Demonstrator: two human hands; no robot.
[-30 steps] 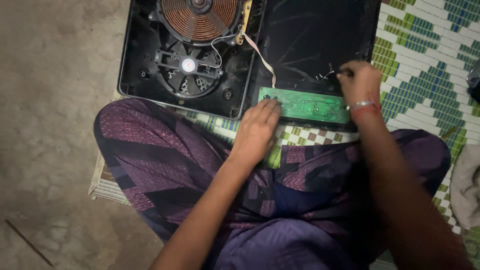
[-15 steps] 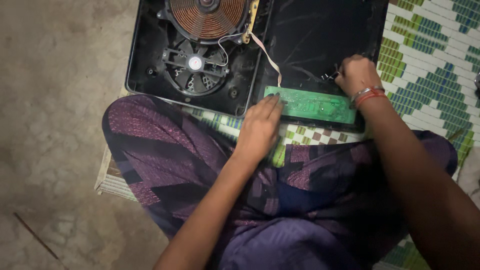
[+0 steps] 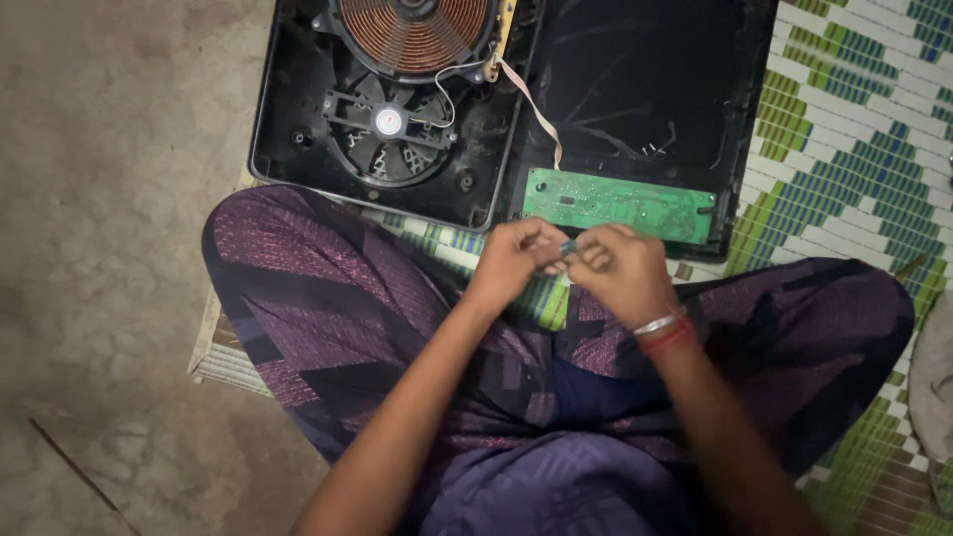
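Note:
An opened induction cooker lies on the mat before my crossed legs. Its black base (image 3: 288,149) shows a copper coil (image 3: 412,30) and a black fan (image 3: 389,124). Beside it the black top panel (image 3: 645,89) lies face down with a green circuit board (image 3: 615,203) along its near edge. A flat ribbon cable (image 3: 531,104) joins the two halves. My left hand (image 3: 511,258) and my right hand (image 3: 625,268) meet just in front of the board, fingertips pinching a small bluish object (image 3: 568,246) between them. What that object is cannot be made out.
A green and white woven mat (image 3: 854,149) lies under the cooker and to the right. Bare concrete floor (image 3: 109,199) lies to the left. A pale cloth (image 3: 933,387) sits at the right edge. My purple-clad knees flank the hands.
My right hand left the top panel's wires and my left hand left the circuit board. Both came together in front of the board, pinching a small object.

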